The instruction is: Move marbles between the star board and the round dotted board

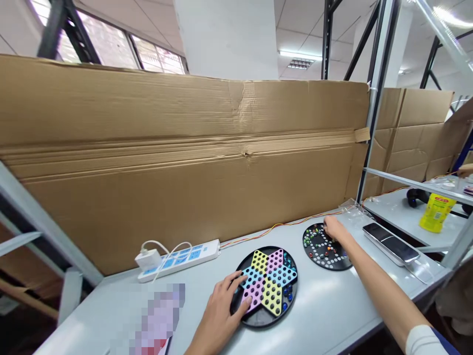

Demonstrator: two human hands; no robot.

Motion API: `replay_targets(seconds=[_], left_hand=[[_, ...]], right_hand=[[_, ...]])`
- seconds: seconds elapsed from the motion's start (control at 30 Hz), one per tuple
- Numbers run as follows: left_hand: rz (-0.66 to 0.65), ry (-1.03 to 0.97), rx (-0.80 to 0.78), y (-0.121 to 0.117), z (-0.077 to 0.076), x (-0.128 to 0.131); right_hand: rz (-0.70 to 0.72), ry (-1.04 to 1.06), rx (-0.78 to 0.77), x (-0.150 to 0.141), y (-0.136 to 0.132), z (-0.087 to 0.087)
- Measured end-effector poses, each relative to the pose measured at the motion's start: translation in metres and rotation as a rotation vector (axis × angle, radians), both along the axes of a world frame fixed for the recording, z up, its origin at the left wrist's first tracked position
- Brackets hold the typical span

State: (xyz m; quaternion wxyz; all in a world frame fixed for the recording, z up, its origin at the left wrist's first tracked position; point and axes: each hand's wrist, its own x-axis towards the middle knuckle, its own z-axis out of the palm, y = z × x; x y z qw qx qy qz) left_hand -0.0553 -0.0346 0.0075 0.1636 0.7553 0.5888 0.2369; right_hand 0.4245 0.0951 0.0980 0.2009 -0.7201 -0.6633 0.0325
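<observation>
On the glossy pale-grey desk [310, 310], the left hand [223, 308] spreads wide, touching the round black pastel-star board [264, 284] (holes apparently unfilled); the right hand [333, 228], grip unclear, is at the round black colour-dotted disc [320, 241].

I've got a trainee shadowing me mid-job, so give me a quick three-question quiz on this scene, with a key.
1. Which hand reaches to the dotted board?
2. True or false: the star is all one colour.
3. In this view, what lies to the left of the star: (a) the power strip or (b) the yellow pouch?

Key:
1. The right hand; the left hand is at the star.
2. False: it has yellow, pink and blue parts.
3. a
</observation>
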Motion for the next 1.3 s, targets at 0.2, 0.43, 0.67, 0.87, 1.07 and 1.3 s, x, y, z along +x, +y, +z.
replay_targets(seconds=[0.2, 0.43, 0.67, 0.87, 1.07, 1.3], left_hand=[[0.037, -0.028, 0.009, -0.003, 0.001, 0.007], [0.029, -0.042, 0.011, -0.004, 0.002, 0.009], [0.051, -0.014, 0.032, 0.000, -0.004, 0.008], [0.061, -0.019, 0.049, 0.004, -0.013, 0.007], [0.053, -0.012, 0.038, 0.006, -0.013, 0.004], [0.061, -0.007, 0.044, 0.006, -0.015, 0.004]], right_hand=[[0.271, 0.229, -0.076, -0.035, -0.031, -0.006], [0.904, 0.179, -0.127, -0.108, -0.090, -0.053], [0.926, -0.226, -0.038, -0.118, -0.105, -0.049], [0.870, -0.261, 0.127, -0.135, -0.125, -0.069], [0.831, -0.161, 0.209, -0.146, -0.130, -0.110], [0.752, 0.091, 0.254, -0.122, -0.133, -0.109]])
